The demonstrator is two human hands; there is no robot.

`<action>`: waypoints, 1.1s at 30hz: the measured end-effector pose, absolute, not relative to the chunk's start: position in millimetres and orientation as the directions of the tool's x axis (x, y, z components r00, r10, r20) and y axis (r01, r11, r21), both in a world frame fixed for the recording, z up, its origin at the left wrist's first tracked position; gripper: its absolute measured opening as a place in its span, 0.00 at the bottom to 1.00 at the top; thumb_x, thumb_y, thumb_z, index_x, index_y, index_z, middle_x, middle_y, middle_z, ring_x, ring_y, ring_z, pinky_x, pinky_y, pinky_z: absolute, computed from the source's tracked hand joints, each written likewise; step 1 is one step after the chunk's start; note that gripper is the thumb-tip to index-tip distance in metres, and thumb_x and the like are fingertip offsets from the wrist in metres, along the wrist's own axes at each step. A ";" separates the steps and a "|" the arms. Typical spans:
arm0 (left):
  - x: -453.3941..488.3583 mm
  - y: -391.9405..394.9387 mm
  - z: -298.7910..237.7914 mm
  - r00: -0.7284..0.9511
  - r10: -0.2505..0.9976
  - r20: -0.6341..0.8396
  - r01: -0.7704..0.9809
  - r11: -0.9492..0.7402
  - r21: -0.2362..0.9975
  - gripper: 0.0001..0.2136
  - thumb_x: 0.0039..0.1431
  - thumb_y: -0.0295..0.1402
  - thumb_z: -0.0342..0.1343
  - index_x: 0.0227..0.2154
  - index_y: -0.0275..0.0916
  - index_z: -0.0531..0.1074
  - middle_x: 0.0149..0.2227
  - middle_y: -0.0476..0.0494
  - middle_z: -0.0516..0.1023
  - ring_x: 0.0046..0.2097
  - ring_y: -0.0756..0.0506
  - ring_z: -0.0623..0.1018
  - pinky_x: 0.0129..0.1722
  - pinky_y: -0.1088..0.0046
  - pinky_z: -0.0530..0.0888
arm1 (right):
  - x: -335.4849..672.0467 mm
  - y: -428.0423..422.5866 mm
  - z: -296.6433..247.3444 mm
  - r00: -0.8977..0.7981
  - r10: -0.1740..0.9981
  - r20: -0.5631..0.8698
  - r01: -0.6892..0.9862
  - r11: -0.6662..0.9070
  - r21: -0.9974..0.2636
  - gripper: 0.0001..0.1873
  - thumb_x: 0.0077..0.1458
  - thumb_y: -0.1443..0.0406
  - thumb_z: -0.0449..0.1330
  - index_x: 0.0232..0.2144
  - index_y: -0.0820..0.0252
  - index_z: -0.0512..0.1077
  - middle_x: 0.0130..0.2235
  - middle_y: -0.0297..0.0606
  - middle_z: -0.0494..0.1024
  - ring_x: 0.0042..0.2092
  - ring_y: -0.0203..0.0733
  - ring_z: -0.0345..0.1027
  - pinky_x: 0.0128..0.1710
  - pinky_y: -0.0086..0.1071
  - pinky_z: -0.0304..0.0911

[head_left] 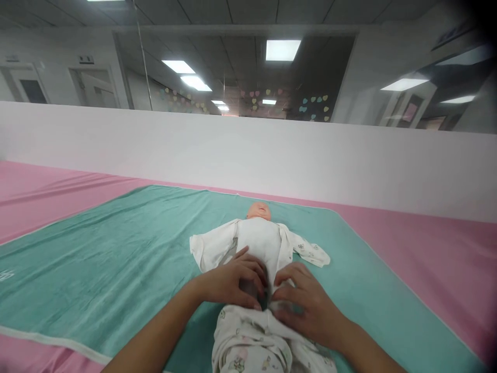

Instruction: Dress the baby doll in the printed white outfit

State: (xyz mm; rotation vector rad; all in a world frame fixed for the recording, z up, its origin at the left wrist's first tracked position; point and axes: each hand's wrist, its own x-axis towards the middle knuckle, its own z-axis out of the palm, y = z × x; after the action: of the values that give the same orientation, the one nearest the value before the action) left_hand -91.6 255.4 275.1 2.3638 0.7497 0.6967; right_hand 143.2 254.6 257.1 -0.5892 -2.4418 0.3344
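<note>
A baby doll [259, 211] lies on its back, head away from me, in a white long-sleeved top [258, 235] with both sleeves spread outward. Printed white pants [248, 336] cover its lower body and are bunched toward me. At the doll's waist, my left hand [243, 280] rests with curved, parted fingers, its thumb by the pants' waistband. Opposite it, my right hand [305, 300] has its fingers bent together at the lower edge of the top, just above the waistband. Some fingertips of both hands are hidden between them.
Under the doll lies a green blanket [116, 259] with a pale edging, spread over a pink cover [427, 259]. A low white wall [233, 155] runs behind it. Above this is a large glass or mirror panel [248, 77] with ceiling lights showing in it.
</note>
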 end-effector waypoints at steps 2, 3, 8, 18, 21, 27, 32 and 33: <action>-92.9 252.4 280.9 0.770 0.589 0.246 0.325 -0.693 0.643 0.09 0.47 0.39 0.63 0.34 0.52 0.78 0.40 0.53 0.78 0.53 0.45 0.71 0.64 0.57 0.47 | 140.7 248.4 263.1 -0.814 0.427 0.393 0.240 0.864 -0.443 0.10 0.50 0.57 0.63 0.31 0.55 0.72 0.38 0.36 0.72 0.41 0.40 0.63 0.43 0.37 0.58; -92.5 251.1 282.9 0.796 0.566 0.213 0.320 -0.693 0.645 0.09 0.46 0.39 0.64 0.34 0.54 0.78 0.40 0.53 0.78 0.54 0.45 0.70 0.64 0.57 0.46 | 140.1 246.8 264.2 -0.849 0.402 0.343 0.209 0.852 -0.481 0.11 0.48 0.56 0.65 0.30 0.55 0.71 0.37 0.34 0.72 0.40 0.40 0.64 0.44 0.37 0.58; -87.5 246.0 284.7 0.842 0.534 0.073 0.331 -0.621 0.711 0.07 0.46 0.42 0.63 0.30 0.53 0.78 0.39 0.52 0.78 0.54 0.43 0.69 0.62 0.58 0.52 | 141.2 246.3 253.9 -0.793 0.583 0.180 0.340 0.667 -0.663 0.08 0.43 0.67 0.64 0.28 0.57 0.68 0.33 0.31 0.71 0.37 0.38 0.64 0.40 0.32 0.58; -98.1 259.6 264.3 0.614 0.788 0.051 0.094 -0.137 0.986 0.12 0.48 0.39 0.62 0.28 0.36 0.68 0.28 0.51 0.64 0.33 0.51 0.65 0.36 0.75 0.64 | 123.7 246.3 242.1 -0.658 0.646 0.387 0.321 0.706 -0.631 0.13 0.46 0.78 0.49 0.31 0.56 0.56 0.53 0.35 0.63 0.54 0.39 0.58 0.51 0.35 0.57; -99.0 263.0 257.6 0.533 0.842 0.083 -0.035 -0.076 0.996 0.12 0.46 0.35 0.63 0.27 0.34 0.66 0.28 0.50 0.64 0.31 0.52 0.64 0.30 0.77 0.60 | 118.4 251.6 251.0 -0.663 0.682 0.307 0.424 0.681 -0.597 0.08 0.51 0.73 0.52 0.31 0.56 0.59 0.57 0.35 0.60 0.59 0.41 0.54 0.55 0.38 0.55; -109.9 267.6 254.3 0.586 0.810 0.012 -0.175 0.112 0.978 0.14 0.45 0.34 0.63 0.23 0.34 0.62 0.22 0.53 0.60 0.24 0.55 0.58 0.23 0.77 0.51 | 126.3 266.8 247.7 -0.404 0.858 0.318 0.578 0.509 -0.638 0.09 0.54 0.65 0.53 0.23 0.58 0.60 0.60 0.32 0.58 0.61 0.46 0.50 0.55 0.42 0.54; -123.9 270.0 255.9 0.636 0.771 -0.025 -0.084 0.101 0.991 0.12 0.47 0.36 0.62 0.24 0.32 0.68 0.22 0.51 0.63 0.24 0.55 0.59 0.24 0.77 0.52 | 140.0 266.5 243.5 -0.374 0.899 0.226 0.424 0.382 -0.821 0.13 0.53 0.62 0.57 0.22 0.58 0.58 0.63 0.31 0.52 0.63 0.47 0.46 0.55 0.41 0.55; -126.7 270.6 255.1 0.634 0.773 -0.031 -0.065 0.092 0.994 0.12 0.46 0.35 0.63 0.24 0.32 0.69 0.22 0.50 0.63 0.24 0.54 0.60 0.24 0.77 0.53 | 142.2 266.2 243.7 -0.401 0.893 0.205 0.396 0.371 -0.840 0.14 0.54 0.60 0.58 0.22 0.58 0.59 0.64 0.31 0.49 0.64 0.47 0.44 0.55 0.40 0.56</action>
State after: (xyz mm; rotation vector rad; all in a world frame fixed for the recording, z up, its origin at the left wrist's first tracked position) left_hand -126.7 270.6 255.1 1.3451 0.6643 0.6945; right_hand 142.2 266.2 243.7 -1.1109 -1.9602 0.9450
